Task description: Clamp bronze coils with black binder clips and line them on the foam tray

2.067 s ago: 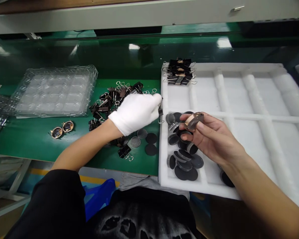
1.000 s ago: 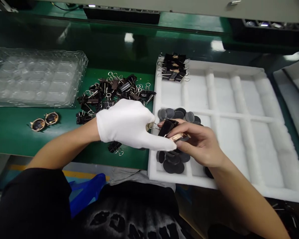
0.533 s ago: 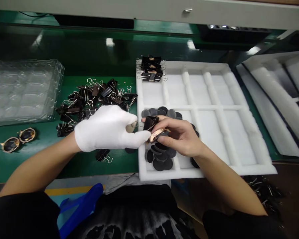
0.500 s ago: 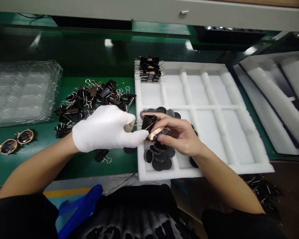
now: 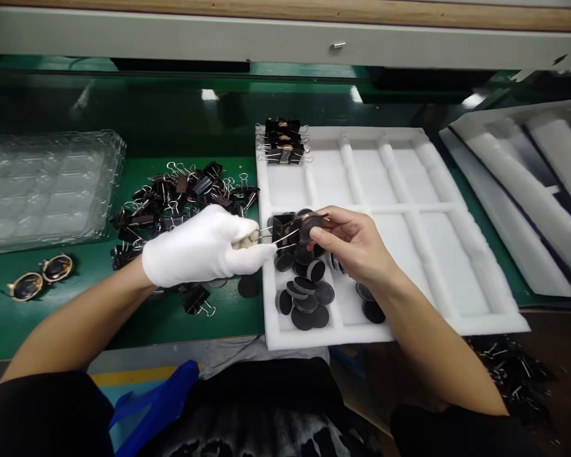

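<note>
My left hand (image 5: 204,247), in a white glove, pinches the wire handles of a black binder clip (image 5: 283,230). Bare, my right hand (image 5: 354,244) grips a round gold-rimmed piece with a dark disc (image 5: 310,227) on its near face. The clip's jaws meet the disc's left edge; how far they overlap it I cannot make out. Below both hands, loose dark discs (image 5: 305,303) lie in the near-left compartments of a white foam tray (image 5: 299,336). In its far-left compartment stand several binder clips (image 5: 285,152) with gold-coloured pieces between them.
Left of the tray, many black binder clips (image 5: 202,185) are heaped on the green table (image 5: 147,330). Clear plastic trays (image 5: 42,190) and two gold-rimmed round pieces (image 5: 27,287) lie farther left. Other white foam trays (image 5: 514,209) lean at the right; more clips (image 5: 514,381) sit below.
The gold-rimmed piece has turned, so its dark disc faces me, and has come up against the clip's jaws. My right hand has moved slightly up. The view has tilted a little upward.
</note>
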The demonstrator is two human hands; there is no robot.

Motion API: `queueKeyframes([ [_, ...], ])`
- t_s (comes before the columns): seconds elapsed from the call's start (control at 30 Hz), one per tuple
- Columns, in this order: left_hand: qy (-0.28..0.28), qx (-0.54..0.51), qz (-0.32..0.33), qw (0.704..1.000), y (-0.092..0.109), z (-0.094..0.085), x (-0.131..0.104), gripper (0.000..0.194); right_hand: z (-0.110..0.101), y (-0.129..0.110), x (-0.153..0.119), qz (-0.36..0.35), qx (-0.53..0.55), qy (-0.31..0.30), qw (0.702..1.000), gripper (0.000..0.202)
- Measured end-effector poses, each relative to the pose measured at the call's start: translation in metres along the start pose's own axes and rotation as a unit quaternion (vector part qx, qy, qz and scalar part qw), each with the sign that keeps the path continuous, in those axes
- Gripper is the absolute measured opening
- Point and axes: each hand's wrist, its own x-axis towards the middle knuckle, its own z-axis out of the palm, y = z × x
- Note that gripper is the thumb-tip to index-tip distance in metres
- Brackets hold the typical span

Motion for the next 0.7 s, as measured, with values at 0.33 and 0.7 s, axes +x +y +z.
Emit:
queueKeyframes([
  [0.33, -0.005, -0.040, 0.034, 0.999, -0.0044, 0.0047, 0.0007, 0.048, -0.0017, -0.0038, -0.0006, 0.001, -0.039, -0.015, 0.999, 0.018],
  [0.7, -0.039, -0.040, -0.032, 0.998, 0.0026, 0.0028, 0.0034, 0.046, 0.0004, -0.0006, -0.0025, 0.013, -0.033, -0.023, 0.999, 0.023],
])
